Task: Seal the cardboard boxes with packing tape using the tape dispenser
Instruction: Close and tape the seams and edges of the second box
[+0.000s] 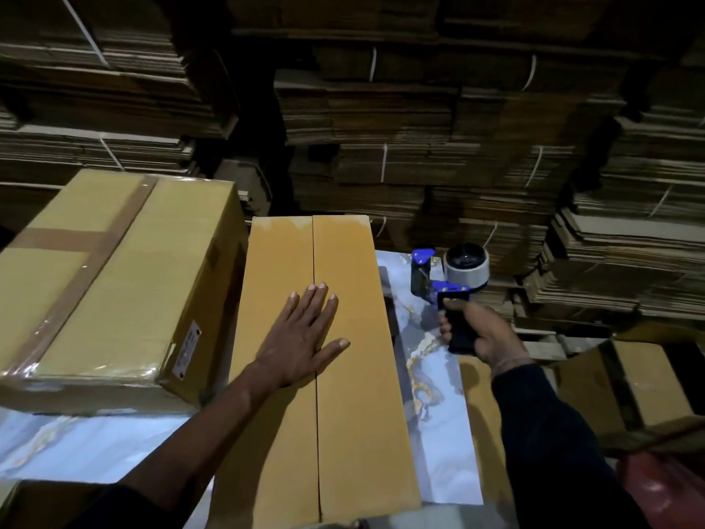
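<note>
Flat left hand (301,337) atop smooth cardboard box (354,376)

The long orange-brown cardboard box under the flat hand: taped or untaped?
Untaped: the long orange-brown cardboard box has closed flaps, but its centre seam shows bare.

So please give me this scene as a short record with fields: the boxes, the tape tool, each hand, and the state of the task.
unsealed box: middle, flaps closed, seam bare
sealed box: to its left, tape along and across the top
tape dispenser: held above the table, right of the unsealed box
left hand: flat on the unsealed box
right hand: grips the dispenser handle
table: marble pattern
task state: taping not yet begun
</note>
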`<state>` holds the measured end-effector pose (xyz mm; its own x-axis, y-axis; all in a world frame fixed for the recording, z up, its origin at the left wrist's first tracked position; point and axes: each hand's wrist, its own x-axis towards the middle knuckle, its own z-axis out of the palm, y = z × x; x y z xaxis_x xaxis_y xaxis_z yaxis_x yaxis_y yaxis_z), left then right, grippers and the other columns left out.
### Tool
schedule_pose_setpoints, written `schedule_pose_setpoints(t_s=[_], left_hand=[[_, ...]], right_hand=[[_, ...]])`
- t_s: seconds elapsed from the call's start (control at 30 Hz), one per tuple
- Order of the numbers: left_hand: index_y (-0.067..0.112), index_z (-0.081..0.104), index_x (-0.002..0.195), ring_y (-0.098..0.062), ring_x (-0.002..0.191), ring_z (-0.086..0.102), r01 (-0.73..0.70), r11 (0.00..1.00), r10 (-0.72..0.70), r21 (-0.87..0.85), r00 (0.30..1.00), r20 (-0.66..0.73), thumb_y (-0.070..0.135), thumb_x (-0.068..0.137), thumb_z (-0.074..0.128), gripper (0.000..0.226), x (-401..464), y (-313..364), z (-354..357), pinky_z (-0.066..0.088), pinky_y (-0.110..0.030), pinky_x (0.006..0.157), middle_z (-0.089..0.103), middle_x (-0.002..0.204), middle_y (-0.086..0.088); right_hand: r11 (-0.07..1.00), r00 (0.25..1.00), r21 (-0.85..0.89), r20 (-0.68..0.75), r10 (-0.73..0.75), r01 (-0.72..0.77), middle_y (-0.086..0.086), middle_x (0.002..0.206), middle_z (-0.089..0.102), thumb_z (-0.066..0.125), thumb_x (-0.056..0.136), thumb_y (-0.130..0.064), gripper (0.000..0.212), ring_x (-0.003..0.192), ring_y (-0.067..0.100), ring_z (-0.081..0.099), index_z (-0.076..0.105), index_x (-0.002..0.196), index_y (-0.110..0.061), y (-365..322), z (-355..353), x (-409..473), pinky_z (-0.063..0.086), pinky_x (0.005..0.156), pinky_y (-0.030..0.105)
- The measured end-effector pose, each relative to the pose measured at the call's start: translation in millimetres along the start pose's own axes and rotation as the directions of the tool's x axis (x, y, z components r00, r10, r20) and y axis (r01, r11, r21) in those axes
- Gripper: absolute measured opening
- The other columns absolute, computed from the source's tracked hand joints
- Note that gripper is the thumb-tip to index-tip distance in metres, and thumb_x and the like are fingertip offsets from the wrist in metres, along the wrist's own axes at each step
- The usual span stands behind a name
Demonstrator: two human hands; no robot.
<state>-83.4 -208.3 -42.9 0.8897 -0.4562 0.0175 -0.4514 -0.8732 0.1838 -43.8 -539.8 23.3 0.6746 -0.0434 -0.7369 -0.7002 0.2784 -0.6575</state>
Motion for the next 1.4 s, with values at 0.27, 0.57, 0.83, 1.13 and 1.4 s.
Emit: schedule_pose_setpoints(t_s=[0.27, 0.57, 0.83, 1.13, 1.4], left_hand=[[0.018, -0.007, 0.166, -0.02, 0.157, -0.024, -0.055, 0.998, 0.055, -0.003, 0.997, 0.052, 0.077, 0.099, 0.004, 0.09, 66.9, -49.5, -9.8, -0.01, -0.045, 0.129, -0.019, 0.172, -0.003], [0.013, 0.0, 0.166, -0.024, 0.16, -0.013, -0.094, 0.996, 0.093, 0.01, 0.995, 0.031, 0.077, 0.099, 0.008, 0.093, 132.4, -114.3, -19.5, -0.004, -0.049, 0.129, -0.008, 0.174, -0.007], [0.01, 0.0, 0.166, -0.026, 0.16, -0.012, 0.031, 0.998, -0.031, -0.045, 1.0, -0.002, 0.089, 0.09, 0.01, 0.11, 166.4, -162.9, -32.6, -0.006, -0.053, 0.128, -0.006, 0.174, -0.009], [0.013, 0.028, 0.159, -0.032, 0.145, 0.042, 0.195, 0.622, -0.383, -0.758, 0.92, -0.078, 0.054, 0.093, 0.069, 0.088, 198.5, -196.5, -41.8, 0.04, -0.051, 0.115, 0.041, 0.16, -0.011], [0.011, 0.05, 0.143, -0.02, 0.123, 0.058, 0.203, 0.285, -0.379, -0.937, 0.922, 0.085, 0.0, 0.09, 0.075, 0.06, 229.4, -220.0, -52.1, 0.057, -0.033, 0.084, 0.059, 0.138, -0.007]], right_hand=[[0.997, 0.985, 0.074, 0.174, -0.011, -0.002, 0.003, 0.066, 0.049, 0.051, 0.103, -0.021, 0.024, 0.046, 0.009, 0.047, 0.057, 0.088, -0.003, -60.9, 66.4, -27.6, 0.041, 0.039, 0.02], [1.0, 0.992, -0.018, 0.126, -0.004, 0.006, 0.004, 0.064, 0.052, 0.051, 0.103, -0.018, 0.023, 0.045, 0.01, 0.049, 0.056, 0.087, -0.004, -87.5, 171.9, -1.3, 0.044, 0.04, 0.021], [0.972, 0.997, -0.232, -0.067, -0.044, 0.028, 0.004, 0.058, 0.046, 0.043, 0.106, -0.019, 0.03, 0.04, 0.014, 0.044, 0.049, 0.078, -0.01, -126.3, 260.4, 44.4, 0.039, 0.037, 0.02], [0.826, 0.96, -0.559, -0.182, -0.215, 0.079, 0.008, 0.055, 0.048, 0.045, 0.104, -0.013, 0.011, 0.044, 0.02, 0.042, 0.05, 0.093, -0.011, -131.1, 319.9, 73.6, 0.039, 0.046, 0.025], [0.797, 0.938, -0.603, -0.247, -0.242, 0.046, 0.01, 0.057, 0.049, 0.051, 0.102, -0.02, 0.012, 0.032, 0.017, 0.043, 0.05, 0.099, -0.008, -128.0, 320.7, 74.4, 0.038, 0.039, 0.021]])
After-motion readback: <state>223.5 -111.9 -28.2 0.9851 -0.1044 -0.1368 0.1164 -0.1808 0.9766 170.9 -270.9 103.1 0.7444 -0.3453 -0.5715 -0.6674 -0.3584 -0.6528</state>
